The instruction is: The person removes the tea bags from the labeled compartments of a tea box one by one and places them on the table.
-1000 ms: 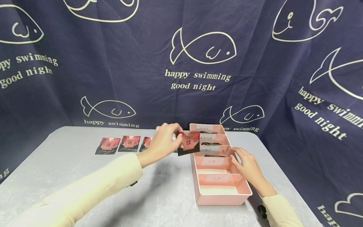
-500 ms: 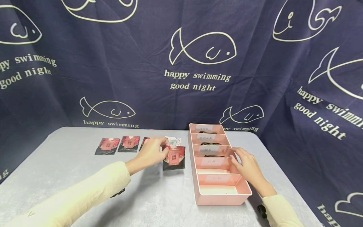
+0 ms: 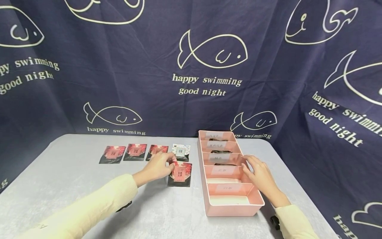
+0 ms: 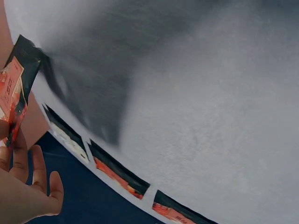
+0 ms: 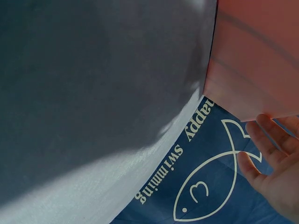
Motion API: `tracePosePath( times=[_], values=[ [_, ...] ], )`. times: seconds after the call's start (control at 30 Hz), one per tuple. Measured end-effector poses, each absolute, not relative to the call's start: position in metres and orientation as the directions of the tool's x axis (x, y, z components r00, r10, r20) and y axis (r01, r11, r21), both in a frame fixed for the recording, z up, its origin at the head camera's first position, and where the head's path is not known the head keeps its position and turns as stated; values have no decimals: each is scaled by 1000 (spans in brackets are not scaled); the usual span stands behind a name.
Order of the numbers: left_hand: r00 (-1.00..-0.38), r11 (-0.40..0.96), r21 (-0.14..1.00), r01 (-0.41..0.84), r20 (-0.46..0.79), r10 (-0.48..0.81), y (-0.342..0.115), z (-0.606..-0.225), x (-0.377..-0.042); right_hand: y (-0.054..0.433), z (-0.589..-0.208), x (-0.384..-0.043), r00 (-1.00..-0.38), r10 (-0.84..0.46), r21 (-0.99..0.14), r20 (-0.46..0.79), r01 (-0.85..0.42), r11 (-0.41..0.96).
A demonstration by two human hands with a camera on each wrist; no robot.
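My left hand (image 3: 159,166) pinches a red and black tea sachet (image 3: 180,174) by its upper left edge, just left of the pink divided box (image 3: 234,210). In the left wrist view the same sachet (image 4: 21,84) stands tilted between thumb and fingers. Behind it lies a white and black sachet (image 3: 180,152). On the right side, my right hand (image 3: 262,174) rests with its fingers on the box's right rim. The right wrist view has those fingertips (image 5: 264,119) right at the edge of the pink wall (image 5: 261,60).
Three more red and black sachets, left (image 3: 112,155), middle (image 3: 135,152) and right (image 3: 156,149), lie in a row on the grey table (image 3: 167,212). Dark packets (image 3: 221,151) stand in the box's three rear compartments; labels mark its dividers. A navy fish-print curtain (image 3: 149,83) hangs behind.
My left hand has moved left and toward me from the box's left edge, carrying the red and black sachet, and uncovered the white one. My right hand stays at the rim.
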State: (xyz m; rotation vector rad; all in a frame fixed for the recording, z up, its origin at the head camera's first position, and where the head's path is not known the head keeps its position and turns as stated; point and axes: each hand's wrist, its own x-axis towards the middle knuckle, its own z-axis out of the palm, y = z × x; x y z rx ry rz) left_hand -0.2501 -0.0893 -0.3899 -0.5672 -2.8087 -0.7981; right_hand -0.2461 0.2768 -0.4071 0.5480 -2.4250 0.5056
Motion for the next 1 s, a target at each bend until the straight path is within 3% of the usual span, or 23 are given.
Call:
tracePosePath(
  times=[0.57, 1.0],
  values=[
    [-907, 825, 388, 411, 260, 330, -91, -414, -268, 277, -408, -245, -757, -256, -238, 601, -475, 847],
    [-883, 825, 335, 456, 291, 369, -92, -412, -270, 277, -408, -246, -758, -255, -239, 601, -475, 847]
  ],
)
